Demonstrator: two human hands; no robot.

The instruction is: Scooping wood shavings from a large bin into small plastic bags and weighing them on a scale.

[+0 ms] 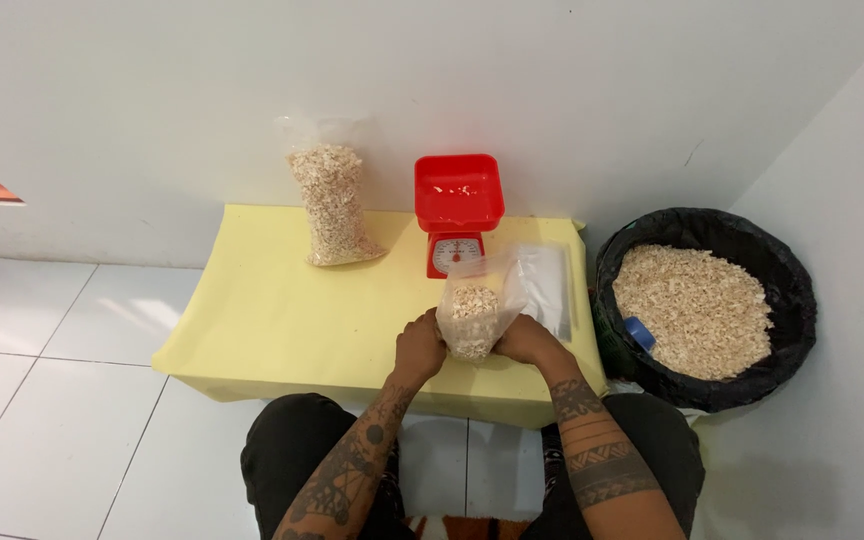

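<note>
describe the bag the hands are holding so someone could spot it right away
On the low yellow table, in front of the red scale, both hands, left hand and right hand, hold a clear plastic bag. Unlike the fuller bag leaning against the wall, it is only partly filled with pale flakes.

Both forearms run off the bottom edge, as do the knees. The left hand (419, 345) and right hand (524, 338) cover the lower sides of the clear bag (475, 310), and their fingertips are hidden behind it. The scale dial (450, 254) is too small to read. A blue object (639, 332) in the black tub (790, 290), perhaps a scoop, lies half buried.
</note>
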